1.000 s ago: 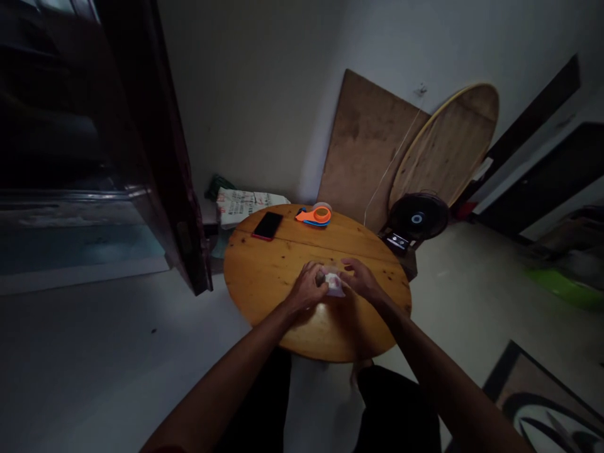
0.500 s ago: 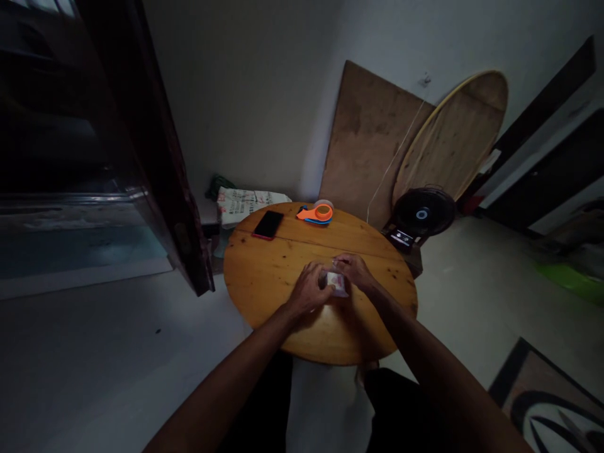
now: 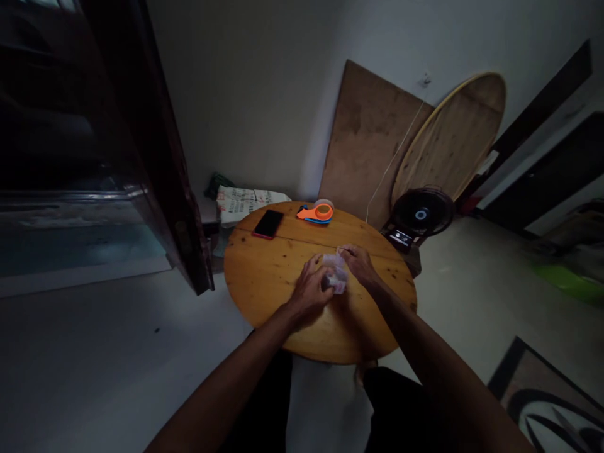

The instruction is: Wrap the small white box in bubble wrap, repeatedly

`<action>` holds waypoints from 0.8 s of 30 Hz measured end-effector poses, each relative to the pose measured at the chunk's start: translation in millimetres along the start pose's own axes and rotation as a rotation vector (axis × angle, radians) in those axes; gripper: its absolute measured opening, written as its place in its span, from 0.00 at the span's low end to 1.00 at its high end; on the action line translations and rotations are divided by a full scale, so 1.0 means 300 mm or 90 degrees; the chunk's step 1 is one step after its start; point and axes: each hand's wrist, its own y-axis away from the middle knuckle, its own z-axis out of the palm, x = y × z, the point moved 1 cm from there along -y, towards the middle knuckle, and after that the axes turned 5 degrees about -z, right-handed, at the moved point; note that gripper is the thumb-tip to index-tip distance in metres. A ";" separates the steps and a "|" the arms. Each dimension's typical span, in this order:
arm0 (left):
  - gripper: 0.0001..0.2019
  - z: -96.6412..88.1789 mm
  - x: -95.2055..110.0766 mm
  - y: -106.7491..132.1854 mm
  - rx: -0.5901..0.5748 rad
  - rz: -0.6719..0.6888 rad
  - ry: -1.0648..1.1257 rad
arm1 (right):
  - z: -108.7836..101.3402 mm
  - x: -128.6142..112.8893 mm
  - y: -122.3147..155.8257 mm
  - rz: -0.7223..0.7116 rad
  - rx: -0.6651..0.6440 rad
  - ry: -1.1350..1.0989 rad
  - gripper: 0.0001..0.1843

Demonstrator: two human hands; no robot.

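Note:
Both my hands meet over the middle of a round wooden table (image 3: 264,277). Between them is a small pale packet (image 3: 336,274) with reddish print, lifted a little at its far edge. My left hand (image 3: 310,290) is curled with its fingers closed against the packet's left side. My right hand (image 3: 359,264) pinches the packet's upper right edge. What the packet is stays too dim and small to name.
At the table's far side lie a dark phone (image 3: 267,224) and an orange and blue tape dispenser (image 3: 317,213). Behind stand a printed sack (image 3: 245,203), a leaning board (image 3: 368,145), a round tabletop (image 3: 453,138) and a black fan (image 3: 421,214). A dark door (image 3: 155,157) stands at left.
The packet has been raised and pulled toward the far side; my right hand shifted slightly up and away, while my left hand kept pressing at the packet's left.

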 end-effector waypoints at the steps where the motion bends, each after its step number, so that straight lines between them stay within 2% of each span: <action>1: 0.19 -0.002 0.004 0.000 -0.002 0.008 0.002 | -0.004 -0.002 -0.005 0.003 0.001 -0.003 0.15; 10: 0.29 -0.014 0.007 -0.003 -0.020 0.043 0.013 | -0.025 -0.019 -0.017 0.018 0.020 -0.033 0.16; 18: 0.24 -0.004 -0.023 -0.010 -0.021 0.046 0.022 | -0.045 0.005 -0.054 0.037 0.042 -0.055 0.17; 24: 0.15 -0.018 -0.016 -0.011 -0.034 0.006 0.129 | -0.053 0.017 -0.079 0.047 0.057 -0.086 0.19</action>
